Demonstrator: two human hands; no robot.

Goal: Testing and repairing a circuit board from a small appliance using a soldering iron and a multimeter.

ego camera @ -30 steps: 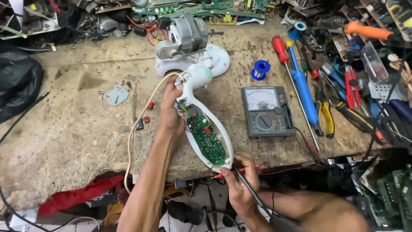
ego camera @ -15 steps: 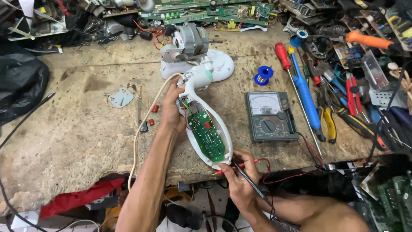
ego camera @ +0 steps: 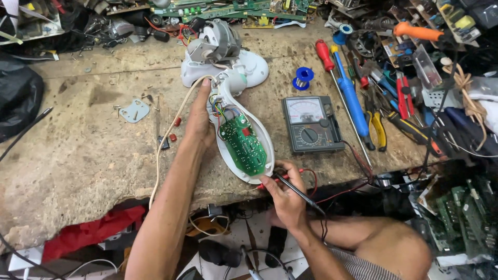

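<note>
A white fan body (ego camera: 248, 82) lies opened on the worn workbench (ego camera: 93, 150), with its motor (ego camera: 215, 44) at the far end. A green circuit board (ego camera: 243, 144) sits bare in the white handle shell. My left hand (ego camera: 199, 116) holds the shell's left side, fingers reaching toward the neck. My right hand (ego camera: 284, 193) grips a black probe (ego camera: 298, 191) and a red probe at the shell's near end by the table edge. The probe leads run to a grey analog multimeter (ego camera: 310, 123) just to the right.
A beige cord (ego camera: 165, 140) trails off the front edge. Screwdrivers (ego camera: 350, 93), pliers (ego camera: 377, 122) and other tools crowd the right side. A solder spool (ego camera: 302, 78), a small metal plate (ego camera: 133, 110), a black bag (ego camera: 18, 96) at left, circuit boards along the back.
The view has shifted slightly. My right hand has moved the probes a little along the shell's near end. My left hand stays on the shell.
</note>
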